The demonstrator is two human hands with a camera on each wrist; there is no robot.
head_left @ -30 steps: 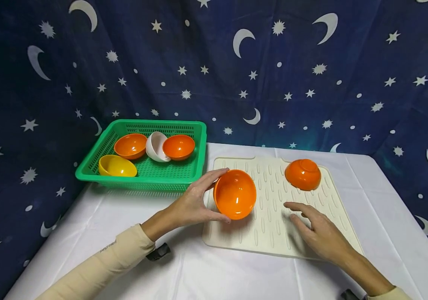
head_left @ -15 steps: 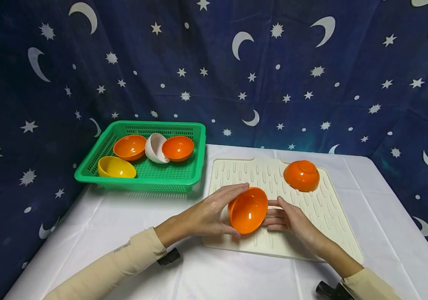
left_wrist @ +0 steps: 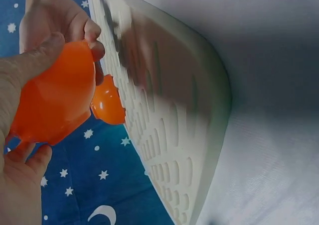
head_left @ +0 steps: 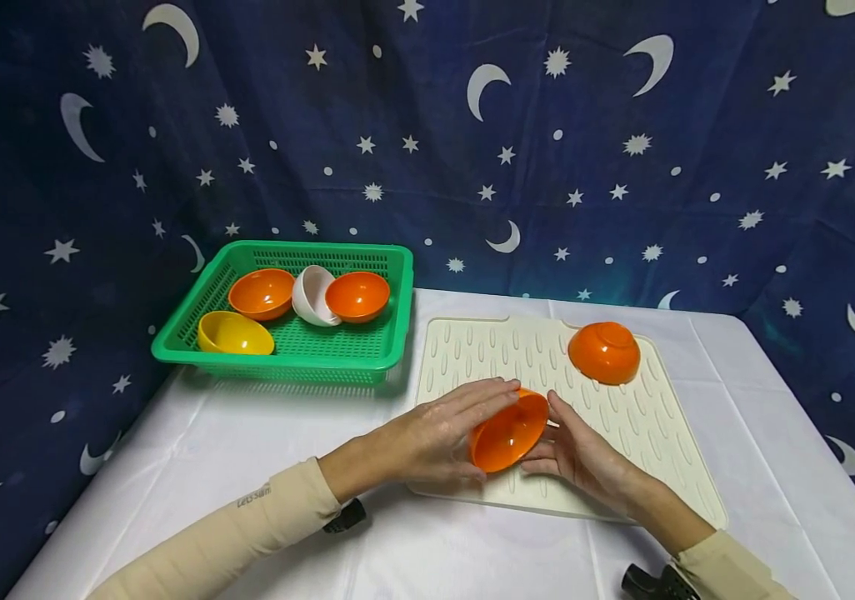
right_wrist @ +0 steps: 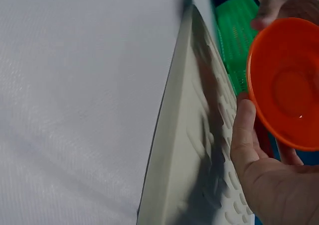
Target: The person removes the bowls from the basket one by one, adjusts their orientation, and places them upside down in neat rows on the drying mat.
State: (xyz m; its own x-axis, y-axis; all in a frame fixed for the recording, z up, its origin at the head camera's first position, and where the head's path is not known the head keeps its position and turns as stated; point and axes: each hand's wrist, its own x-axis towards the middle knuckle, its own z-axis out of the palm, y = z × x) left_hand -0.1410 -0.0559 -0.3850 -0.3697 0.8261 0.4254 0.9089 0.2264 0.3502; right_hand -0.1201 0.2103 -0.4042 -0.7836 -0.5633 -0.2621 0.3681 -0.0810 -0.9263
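Held bowl: in my head view I have the orange bowl (head_left: 510, 429) just right of and below the centre of the frame, tilted, its mouth turned toward the camera, between both hands and in front of the lower part of the mat.
Left hand: I see the person's left hand (head_left: 431, 437) gripping the bowl from the left, fingers along the upper side and thumb low; my left wrist view shows thumb and fingers on opposite sides of it.
Right hand: the right hand (head_left: 585, 458) pinches the bowl's right side; on my right wrist feed the thumb meets the rim and fingers lie behind the wall.
Mat: the cream ribbed mat (head_left: 465, 342) lies on the bench (head_left: 247, 433), lower right of the frame.
Overturned bowl: I find a second orange bowl (head_left: 604, 353) base up near the mat's upper right corner.
Green basket: left of centre I get the green basket (head_left: 285, 366) with a yellow bowl (head_left: 236, 333), a white bowl (head_left: 311, 296) on its side and two more orange bowls (head_left: 357, 297).
Backdrop: dark blue cloth (head_left: 397, 92) with moons and stars fills the upper frame.
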